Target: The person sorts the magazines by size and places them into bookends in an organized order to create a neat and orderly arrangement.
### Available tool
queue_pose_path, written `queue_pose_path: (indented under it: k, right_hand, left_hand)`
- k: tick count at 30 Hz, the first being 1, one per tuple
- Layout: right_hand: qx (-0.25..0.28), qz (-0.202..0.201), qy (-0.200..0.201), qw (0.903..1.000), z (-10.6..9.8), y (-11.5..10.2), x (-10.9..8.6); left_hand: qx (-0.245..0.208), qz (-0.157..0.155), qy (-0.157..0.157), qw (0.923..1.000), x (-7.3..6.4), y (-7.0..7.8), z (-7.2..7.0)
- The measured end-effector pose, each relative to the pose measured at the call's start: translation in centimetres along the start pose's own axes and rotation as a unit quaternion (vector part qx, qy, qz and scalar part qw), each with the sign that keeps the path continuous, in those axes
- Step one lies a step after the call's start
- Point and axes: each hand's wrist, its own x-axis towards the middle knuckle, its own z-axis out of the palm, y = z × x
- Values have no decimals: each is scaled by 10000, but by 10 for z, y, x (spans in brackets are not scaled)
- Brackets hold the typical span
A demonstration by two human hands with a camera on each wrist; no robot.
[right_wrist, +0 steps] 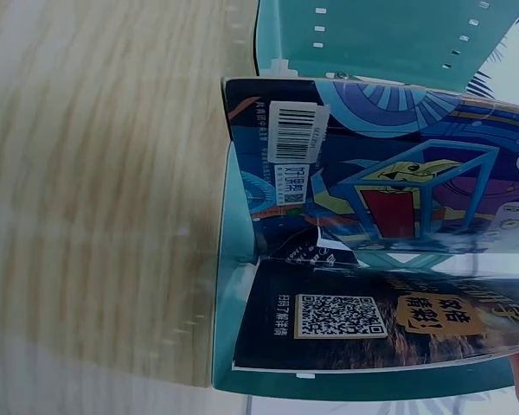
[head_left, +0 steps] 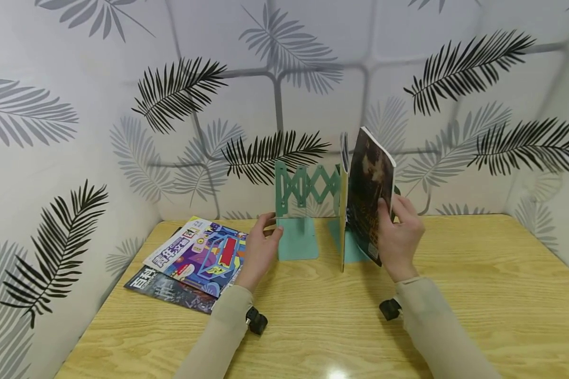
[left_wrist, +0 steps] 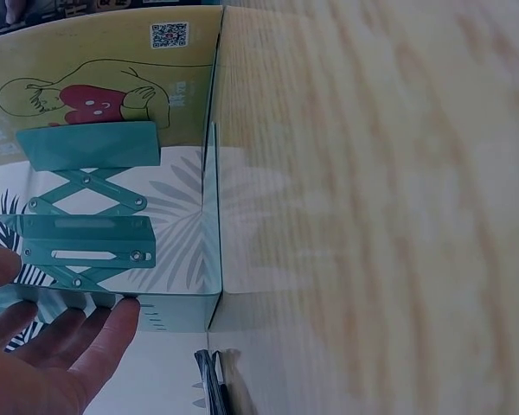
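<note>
A green expandable book rack (head_left: 297,242) with a lattice back stands on the table near the wall. My left hand (head_left: 261,250) holds its left end plate, fingertips against the outer face and thumb at the edge. My right hand (head_left: 402,237) grips a dark-covered magazine (head_left: 371,189), thumb on its face and other fingers behind it. This magazine leans upright in the right part of the rack, its QR code (right_wrist: 339,316) showing in the right wrist view. Beside it stands another magazine with a yellow cover (left_wrist: 35,73) on one side and a blue illustrated cover (right_wrist: 398,173) on the other.
On the left of the wooden table (head_left: 313,326) lie a purple-and-blue magazine (head_left: 206,250) and, partly beneath it, a dark magazine (head_left: 170,290). A leaf-patterned wall (head_left: 322,42) rises right behind the rack. Small black cameras (head_left: 256,321) are strapped at both wrists.
</note>
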Motion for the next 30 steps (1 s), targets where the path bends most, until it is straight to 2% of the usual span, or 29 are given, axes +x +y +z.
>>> queue_pose_path:
  k: [9,30]
  right_hand:
    - [168,147,-198,9996,1,0,-4]
    - [114,277,-633,9975,1,-1,-8]
  left_hand:
    - [-54,-21,-2,10000,0,1,0]
    - [-78,-53,-13,10000,-2,1,0]
